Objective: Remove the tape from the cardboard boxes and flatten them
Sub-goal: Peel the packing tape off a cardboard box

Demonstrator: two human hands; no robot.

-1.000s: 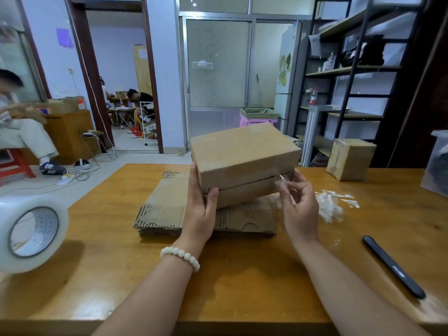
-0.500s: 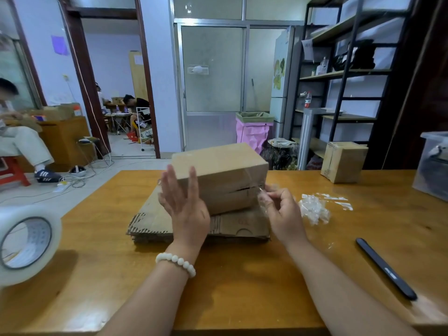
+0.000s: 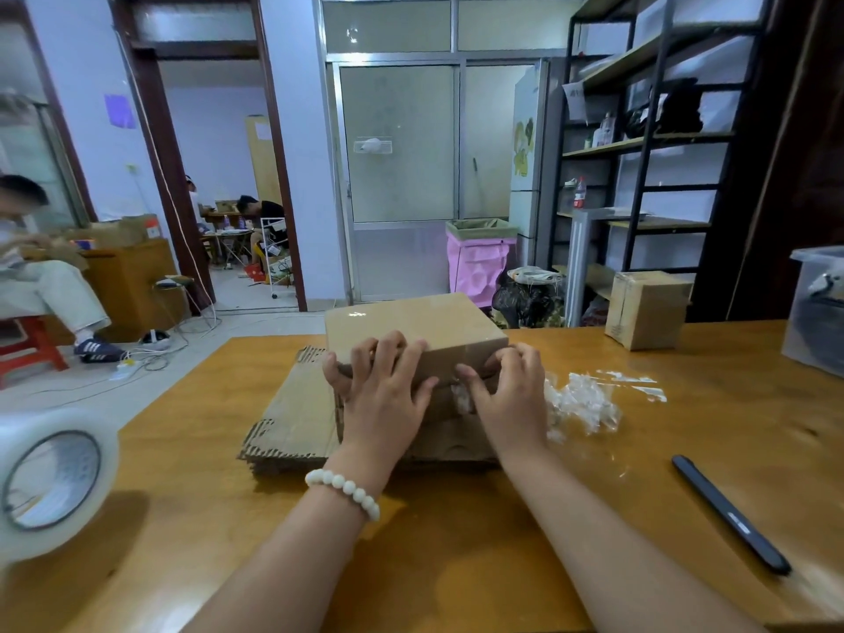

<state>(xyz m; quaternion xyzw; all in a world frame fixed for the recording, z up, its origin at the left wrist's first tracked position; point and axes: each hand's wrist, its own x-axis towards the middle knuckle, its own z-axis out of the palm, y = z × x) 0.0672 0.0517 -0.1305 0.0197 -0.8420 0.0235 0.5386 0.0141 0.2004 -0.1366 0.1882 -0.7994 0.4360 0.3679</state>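
Observation:
A brown cardboard box [image 3: 411, 324] rests on a stack of flattened cardboard [image 3: 292, 418] in the middle of the wooden table [image 3: 456, 541]. My left hand [image 3: 388, 395], with a white bead bracelet at the wrist, has its fingers curled over the box's near top edge and into the front seam. My right hand [image 3: 509, 395] grips the same front edge further right, its fingers also hooked at the seam. A small wad of clear tape [image 3: 461, 399] shows between my hands on the box's front face. The lower front of the box is hidden behind my hands.
Crumpled clear tape [image 3: 584, 404] lies right of the box. A black pen-like tool [image 3: 730, 513] lies near the right front. Another taped box [image 3: 648, 308] and a plastic bin [image 3: 817, 312] stand at the back right. A tape roll [image 3: 50, 482] sits at the left.
The box has come down from a raised tilt onto the flattened stack. My left hand went from an open palm to gripping the front edge, and my right hand moved from pinching tape onto the box.

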